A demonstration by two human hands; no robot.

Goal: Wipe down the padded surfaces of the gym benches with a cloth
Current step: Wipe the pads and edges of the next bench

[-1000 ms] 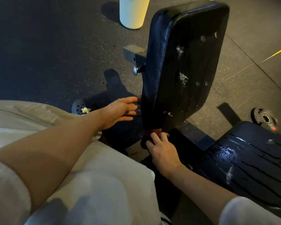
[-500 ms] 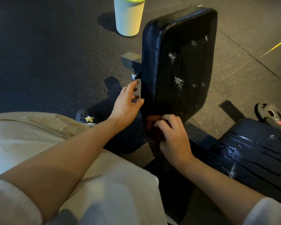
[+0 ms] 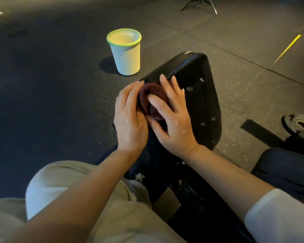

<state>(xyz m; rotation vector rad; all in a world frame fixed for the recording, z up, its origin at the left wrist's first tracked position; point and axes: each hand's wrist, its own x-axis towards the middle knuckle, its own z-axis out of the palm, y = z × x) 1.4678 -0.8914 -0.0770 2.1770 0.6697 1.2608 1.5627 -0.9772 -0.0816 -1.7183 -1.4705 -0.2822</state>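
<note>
Head view: maroon cloth (image 3: 152, 100) between flat, uncurled hands, left (image 3: 130, 118) and right (image 3: 174, 123), against bench pad (image 3: 202, 102).

Cloth (image 3: 152, 100) on pad (image 3: 203, 109), between hands.

- White waste bin (image 3: 126, 53) with a lime-green rim, upright on the dark speckled floor (image 3: 42, 85).
- Yellow floor line (image 3: 288, 48).
- Weight plate (image 3: 300, 124), far right.
- Possibly tripod legs (image 3: 200, 4), top edge.
</note>
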